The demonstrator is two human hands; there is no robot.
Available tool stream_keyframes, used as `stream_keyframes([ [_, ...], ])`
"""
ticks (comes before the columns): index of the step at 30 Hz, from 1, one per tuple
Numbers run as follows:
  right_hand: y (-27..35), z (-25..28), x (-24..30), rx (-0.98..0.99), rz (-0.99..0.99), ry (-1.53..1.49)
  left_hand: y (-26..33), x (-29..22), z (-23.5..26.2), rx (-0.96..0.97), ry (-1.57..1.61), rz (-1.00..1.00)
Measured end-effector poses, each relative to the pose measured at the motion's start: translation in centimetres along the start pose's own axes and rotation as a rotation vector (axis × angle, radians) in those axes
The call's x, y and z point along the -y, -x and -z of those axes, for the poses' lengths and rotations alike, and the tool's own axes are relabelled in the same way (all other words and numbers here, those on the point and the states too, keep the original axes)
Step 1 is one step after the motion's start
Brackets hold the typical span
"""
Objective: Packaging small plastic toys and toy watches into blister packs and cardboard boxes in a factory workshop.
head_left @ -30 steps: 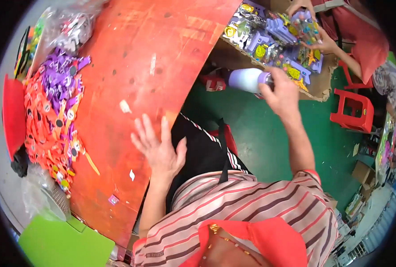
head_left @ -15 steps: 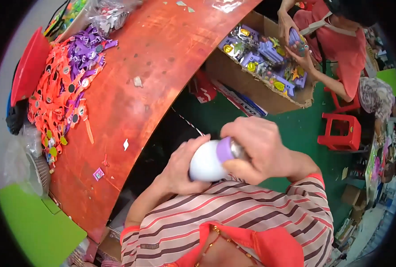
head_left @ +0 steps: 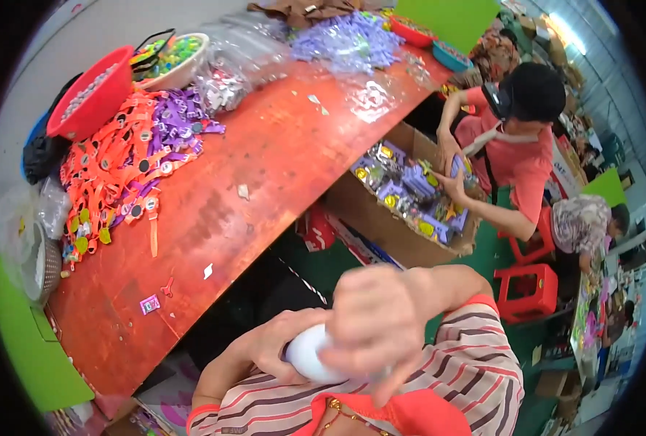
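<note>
Close to my chest I hold a white bottle with a rounded shoulder (head_left: pixel 310 354), possibly a flask. My left hand (head_left: pixel 279 345) is wrapped round its body from the left side. Over its top end lies my right hand (head_left: pixel 377 320), fingers curled round it and somewhat smeared by motion. That hand hides the bottle's purple collar and cap end. A thin striped cord (head_left: pixel 305 282) hangs just beyond my hands, near the table edge.
On the red table (head_left: pixel 221 196) lie orange watch straps (head_left: pixel 108 171), purple straps (head_left: pixel 181 120) and a red basin (head_left: pixel 94 94). Beyond, a co-worker (head_left: pixel 512 156) handles purple pieces over a cardboard box (head_left: pixel 403 236). A red stool (head_left: pixel 526 291) stands at right.
The view has tilted up, showing more of the table's far end. The bottle has come lower and nearer my chest. My right hand has turned over its top, covering the purple collar.
</note>
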State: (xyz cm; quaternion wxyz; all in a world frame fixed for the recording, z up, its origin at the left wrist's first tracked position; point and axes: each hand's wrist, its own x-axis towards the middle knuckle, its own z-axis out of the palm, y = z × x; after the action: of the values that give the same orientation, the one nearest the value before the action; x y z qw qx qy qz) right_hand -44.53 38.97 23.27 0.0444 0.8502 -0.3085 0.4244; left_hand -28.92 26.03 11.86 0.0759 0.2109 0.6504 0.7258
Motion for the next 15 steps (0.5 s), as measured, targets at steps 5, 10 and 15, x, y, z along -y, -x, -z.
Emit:
stream_keyframes([
  [5, -1.2, 3.5, 0.7, 0.392, -0.610, 0.084, 1.2, -1.4, 0.8, -0.474, -0.389, -0.008],
  [10, -1.2, 4.0, -0.9, 0.396, -0.380, -0.200, 1.7, -1.4, 1.1, -0.431, -0.249, -0.051],
  [15, -3.1, 3.4, -0.5, 0.493, -0.888, -0.010, 2.0, -1.7, 0.6, -0.580, -0.295, -0.012],
])
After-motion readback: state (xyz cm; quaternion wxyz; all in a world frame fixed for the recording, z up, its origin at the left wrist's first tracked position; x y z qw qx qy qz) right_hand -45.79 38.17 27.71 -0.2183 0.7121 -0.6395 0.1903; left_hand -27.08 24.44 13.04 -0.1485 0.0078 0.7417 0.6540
